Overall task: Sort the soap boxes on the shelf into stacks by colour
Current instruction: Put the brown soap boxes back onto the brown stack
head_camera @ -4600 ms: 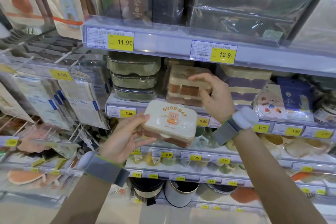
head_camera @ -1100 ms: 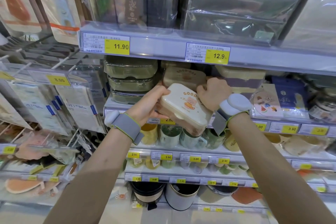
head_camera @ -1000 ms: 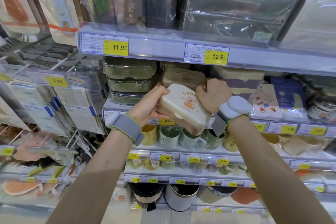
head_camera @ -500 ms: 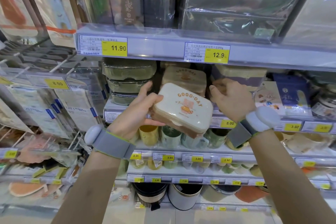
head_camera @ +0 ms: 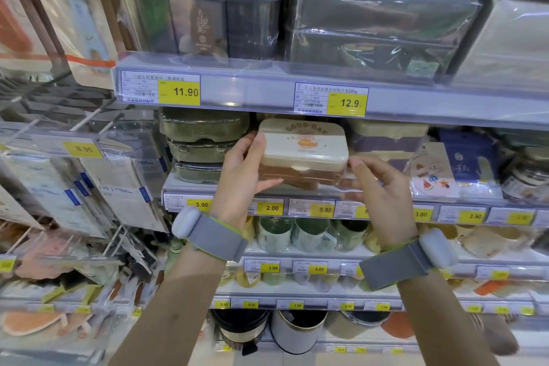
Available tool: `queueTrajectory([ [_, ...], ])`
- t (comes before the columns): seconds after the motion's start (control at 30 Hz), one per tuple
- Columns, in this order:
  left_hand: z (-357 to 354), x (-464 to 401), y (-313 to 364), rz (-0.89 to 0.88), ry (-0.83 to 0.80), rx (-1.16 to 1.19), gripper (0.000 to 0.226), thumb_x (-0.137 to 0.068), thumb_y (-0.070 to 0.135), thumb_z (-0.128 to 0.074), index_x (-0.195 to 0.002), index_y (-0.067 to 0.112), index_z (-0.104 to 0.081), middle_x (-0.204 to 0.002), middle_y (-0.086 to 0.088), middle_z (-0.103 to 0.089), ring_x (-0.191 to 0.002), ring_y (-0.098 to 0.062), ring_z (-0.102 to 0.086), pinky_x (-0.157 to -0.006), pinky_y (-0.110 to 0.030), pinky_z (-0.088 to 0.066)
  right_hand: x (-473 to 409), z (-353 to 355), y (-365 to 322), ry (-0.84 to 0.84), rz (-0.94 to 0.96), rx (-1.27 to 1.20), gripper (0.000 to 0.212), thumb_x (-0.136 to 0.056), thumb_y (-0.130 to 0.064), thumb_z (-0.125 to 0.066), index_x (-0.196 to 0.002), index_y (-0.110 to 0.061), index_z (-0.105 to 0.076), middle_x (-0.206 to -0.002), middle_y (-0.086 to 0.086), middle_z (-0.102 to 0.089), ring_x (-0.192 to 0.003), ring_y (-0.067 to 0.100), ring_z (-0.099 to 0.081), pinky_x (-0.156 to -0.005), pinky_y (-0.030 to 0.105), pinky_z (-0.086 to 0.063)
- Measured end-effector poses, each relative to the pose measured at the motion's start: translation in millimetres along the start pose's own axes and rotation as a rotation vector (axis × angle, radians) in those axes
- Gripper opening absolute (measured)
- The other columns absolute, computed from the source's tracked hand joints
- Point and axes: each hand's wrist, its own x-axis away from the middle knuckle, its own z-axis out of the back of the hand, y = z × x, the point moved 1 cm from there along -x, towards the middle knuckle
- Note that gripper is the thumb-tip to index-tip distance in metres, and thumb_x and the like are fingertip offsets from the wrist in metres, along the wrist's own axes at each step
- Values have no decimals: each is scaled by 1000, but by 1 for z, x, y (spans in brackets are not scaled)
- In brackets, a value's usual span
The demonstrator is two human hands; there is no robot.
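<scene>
A soap box [head_camera: 303, 148] with a cream "GOOD-DAY" lid and a brown base sits level in the middle bay of the shelf [head_camera: 463, 202], just under the shelf above. My left hand [head_camera: 240, 175] grips its left end, thumb on the lid edge and fingers under the base. My right hand [head_camera: 383, 199] is spread beside its right end, thumb tip at the box's corner; I cannot tell if it touches. To the left stands a stack of three green soap boxes [head_camera: 205, 128]. On the right sits a cream-and-purple stack [head_camera: 386, 137]. Whatever lies under or behind the held box is hidden.
Large wrapped containers [head_camera: 380, 24] fill the shelf above, whose front rail with price tags [head_camera: 346, 102] hangs close over the boxes. Blue and printed packets [head_camera: 466, 157] stand right of the purple stack. Mugs [head_camera: 309, 232] line the shelf below. Hanging packets [head_camera: 118, 187] fill the pegs on the left.
My left hand has carried the cream-and-brown box up and back into the middle bay and levelled it. My right hand has dropped from the shelf to the box's right end.
</scene>
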Motion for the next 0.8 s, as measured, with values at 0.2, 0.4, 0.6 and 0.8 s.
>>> queueTrajectory([
  [0.2,-16,-7,4,-131,54,-188,53,-102,42,-40,-144,9,-45,-128,-4,-33,-128,-21,-47,-85,-29,-60,-7,-8,8,32,57,20,20,-94,-13,-56,-107,-16,-70,-98,4,-71,-85,19,-71,-78,31,-58],
  [0.4,-31,-3,6,-227,49,-326,50,-106,26,-29,-155,25,-20,-146,5,-30,-142,-12,-22,-106,-21,-15,-10,-16,8,-16,114,115,28,-94,-12,-55,-120,-18,-65,-112,0,-69,-91,-10,-61,-84,11,-46],
  [0.6,-37,-16,7,-135,42,-407,63,-97,9,-32,-155,24,-15,-153,-5,-27,-141,-29,-24,-117,-52,-26,-20,-21,12,-38,138,141,33,-93,-8,-56,-125,-9,-61,-119,4,-66,-93,-12,-60,-81,2,-42],
  [0.8,-38,-23,4,-96,62,-414,75,-80,22,-38,-153,28,-20,-141,-8,-36,-137,-36,-32,-113,-55,-32,-23,-30,17,-11,125,219,53,-83,-30,-55,-133,-13,-55,-124,3,-63,-113,13,-61,-102,36,-47],
])
